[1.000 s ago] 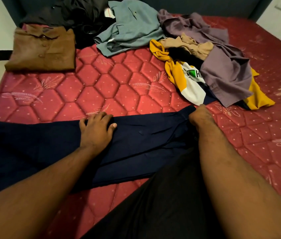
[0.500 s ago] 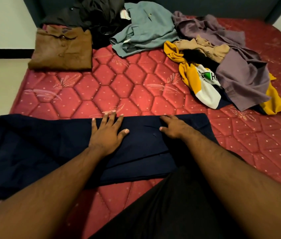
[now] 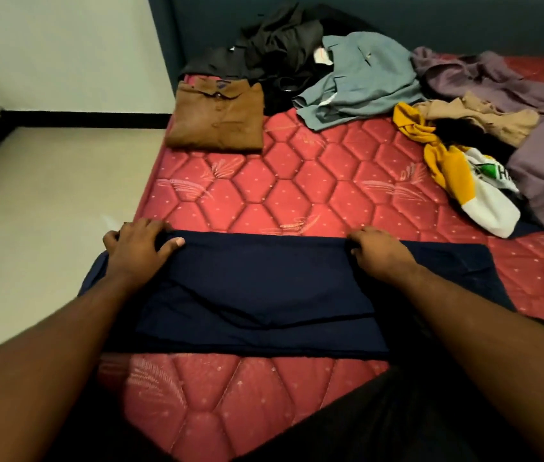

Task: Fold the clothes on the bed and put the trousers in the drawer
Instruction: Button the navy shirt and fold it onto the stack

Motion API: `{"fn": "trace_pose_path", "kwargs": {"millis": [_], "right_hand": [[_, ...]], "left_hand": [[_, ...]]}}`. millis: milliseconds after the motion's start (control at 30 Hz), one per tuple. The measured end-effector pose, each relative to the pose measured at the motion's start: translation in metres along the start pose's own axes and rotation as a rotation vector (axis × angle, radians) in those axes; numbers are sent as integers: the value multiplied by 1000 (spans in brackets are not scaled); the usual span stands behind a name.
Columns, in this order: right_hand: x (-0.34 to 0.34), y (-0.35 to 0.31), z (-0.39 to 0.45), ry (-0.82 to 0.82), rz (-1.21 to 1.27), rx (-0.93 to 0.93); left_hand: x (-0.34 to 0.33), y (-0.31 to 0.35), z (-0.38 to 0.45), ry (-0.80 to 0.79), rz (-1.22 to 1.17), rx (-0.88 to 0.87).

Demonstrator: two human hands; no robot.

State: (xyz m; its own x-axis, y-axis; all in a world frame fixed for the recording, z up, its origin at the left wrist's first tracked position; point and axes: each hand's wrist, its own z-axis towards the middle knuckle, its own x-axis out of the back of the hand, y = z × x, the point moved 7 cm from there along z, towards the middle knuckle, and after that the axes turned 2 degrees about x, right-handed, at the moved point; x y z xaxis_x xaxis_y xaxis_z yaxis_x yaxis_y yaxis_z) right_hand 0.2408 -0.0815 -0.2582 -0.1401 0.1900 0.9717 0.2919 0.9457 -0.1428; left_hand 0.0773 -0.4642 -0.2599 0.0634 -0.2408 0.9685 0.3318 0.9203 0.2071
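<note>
Both hands have slid apart along the far edge of the dark navy trousers (image 3: 264, 295), which lie flat across the near part of the red quilted mattress (image 3: 297, 181): the left hand (image 3: 137, 248) curls over the left end at the bed's edge, the right hand (image 3: 377, 250) pinches the fold further right. Beyond lie a folded brown polo shirt (image 3: 217, 120) and, rightward, a loose heap of unfolded clothes (image 3: 430, 105).

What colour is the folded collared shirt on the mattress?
Brown: the folded shirt shows clearly in the head view.
</note>
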Motion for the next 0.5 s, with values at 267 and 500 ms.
{"fn": "trace_pose_path", "kwargs": {"millis": [267,500], "right_hand": [[-9,-36,28,102,247,-51],[-21,-37,12,225,179,-188]], "left_hand": [[18,-23,25,-120,-702,55],[-15,-30,42,-165,-355,100]]}}
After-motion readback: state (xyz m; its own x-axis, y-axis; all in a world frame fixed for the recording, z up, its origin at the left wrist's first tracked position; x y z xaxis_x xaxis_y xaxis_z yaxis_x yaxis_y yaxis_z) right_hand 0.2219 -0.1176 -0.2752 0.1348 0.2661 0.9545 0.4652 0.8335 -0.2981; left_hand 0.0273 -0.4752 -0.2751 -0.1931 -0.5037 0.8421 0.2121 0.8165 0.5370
